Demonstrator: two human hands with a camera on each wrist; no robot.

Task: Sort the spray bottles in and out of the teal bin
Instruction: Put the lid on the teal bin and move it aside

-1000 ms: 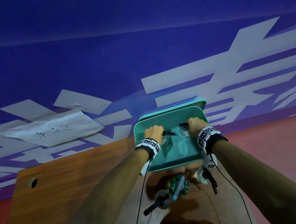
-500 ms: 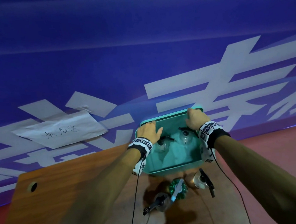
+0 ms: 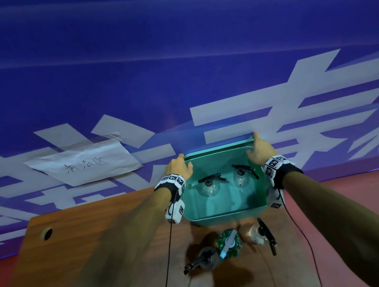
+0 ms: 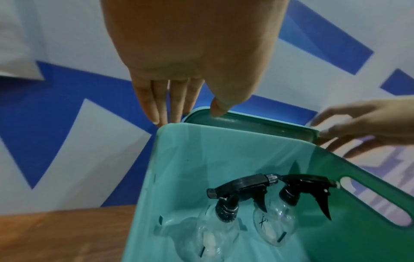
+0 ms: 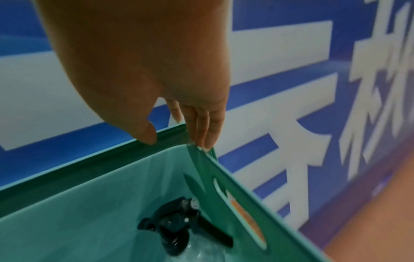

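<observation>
The teal bin (image 3: 224, 215) stands at the far edge of the wooden table, its teal lid (image 3: 219, 147) upright behind it against the wall. Two clear spray bottles with black triggers, one left (image 3: 209, 186) and one right (image 3: 241, 177), stand inside it, free of both hands. My left hand (image 3: 178, 168) reaches the far left corner; in the left wrist view its straight fingers (image 4: 156, 113) hang beside the lid (image 4: 251, 124), thumb tip on the lid's edge. My right hand (image 3: 258, 150) touches the lid's far right corner (image 5: 179, 131) with straight fingers (image 5: 203, 134).
Three more spray bottles stand on the table in front of the bin: a dark one (image 3: 207, 258), a green one (image 3: 228, 244) and a clear one (image 3: 259, 231). A paper note (image 3: 83, 165) is taped to the blue wall. The table has a cable hole (image 3: 47, 233) at left.
Both hands let go of the two bottles inside the bin, rose out of it and moved back to the lid's far corners. The bottles stay standing in the bin.
</observation>
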